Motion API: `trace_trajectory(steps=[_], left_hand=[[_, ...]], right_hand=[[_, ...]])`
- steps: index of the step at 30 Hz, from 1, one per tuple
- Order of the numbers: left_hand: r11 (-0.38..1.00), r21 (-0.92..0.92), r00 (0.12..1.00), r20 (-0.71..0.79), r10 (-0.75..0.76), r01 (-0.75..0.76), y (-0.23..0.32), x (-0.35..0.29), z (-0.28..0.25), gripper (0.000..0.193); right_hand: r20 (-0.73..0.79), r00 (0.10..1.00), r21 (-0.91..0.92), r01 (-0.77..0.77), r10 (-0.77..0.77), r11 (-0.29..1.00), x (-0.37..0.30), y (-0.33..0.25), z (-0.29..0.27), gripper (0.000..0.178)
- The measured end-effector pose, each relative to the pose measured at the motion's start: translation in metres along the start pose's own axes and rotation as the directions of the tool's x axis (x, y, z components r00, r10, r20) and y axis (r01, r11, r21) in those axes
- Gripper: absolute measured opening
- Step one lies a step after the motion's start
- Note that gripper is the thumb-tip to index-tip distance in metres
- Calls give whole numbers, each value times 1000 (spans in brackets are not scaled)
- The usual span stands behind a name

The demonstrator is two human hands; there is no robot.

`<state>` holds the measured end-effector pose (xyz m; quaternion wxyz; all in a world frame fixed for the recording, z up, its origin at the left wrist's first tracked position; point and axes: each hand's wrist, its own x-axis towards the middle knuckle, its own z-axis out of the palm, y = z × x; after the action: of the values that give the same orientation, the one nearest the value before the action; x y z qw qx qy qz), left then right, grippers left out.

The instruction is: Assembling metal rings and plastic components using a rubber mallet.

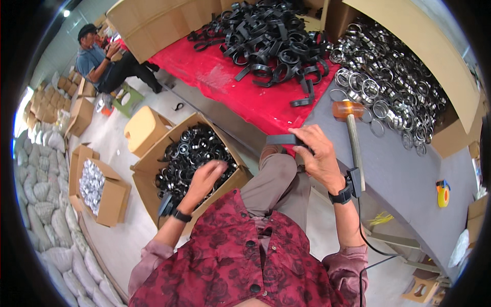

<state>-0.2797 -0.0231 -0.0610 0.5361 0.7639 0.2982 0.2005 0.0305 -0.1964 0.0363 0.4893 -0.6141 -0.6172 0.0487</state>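
My right hand (318,154) is closed on a black plastic part (283,139), held above my knee at the table edge. Its flat, bar-like end sticks out to the left past my fingers; the rest is hidden by the hand. My left hand (206,180) hovers over an open cardboard box filled with black ring-shaped parts (186,148). Motion smears its fingers, so I cannot make out whether they hold anything. On the red cloth (220,84) lies a heap of black plastic rings with flat arms (276,41). Shiny metal rings (394,87) spill from a carton to the right.
A mallet with an amber head (349,109) lies on the grey tabletop (394,169), near a yellow tape dispenser (443,194). At left are a yellow stool (146,130), a carton of silvery pieces (92,187) and stacked sacks (43,194). Another person (99,64) sits at the back left.
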Motion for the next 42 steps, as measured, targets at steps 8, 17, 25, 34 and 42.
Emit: trace_trajectory(steps=[8,17,25,34,42], left_hand=[[758,384,802,519,295,-528,158,98,103,31],[933,-357,906,381,183,-38,125,88,128,28],[859,-507,937,264,229,-67,103,73,133,49],[887,-462,916,357,185,1,89,58,118,36],[828,-558,989,146,27,59,39,57,78,35]], right_hand=[[57,985,-259,174,-165,950,-23,-17,-44,84],[-274,959,-226,12,-76,974,-69,5,-77,67],[-231,947,-40,-238,223,970,-87,13,-59,53],[-251,914,156,-286,318,945,-66,-16,-5,62],[-353,896,-36,-301,269,953,4,30,21,67]])
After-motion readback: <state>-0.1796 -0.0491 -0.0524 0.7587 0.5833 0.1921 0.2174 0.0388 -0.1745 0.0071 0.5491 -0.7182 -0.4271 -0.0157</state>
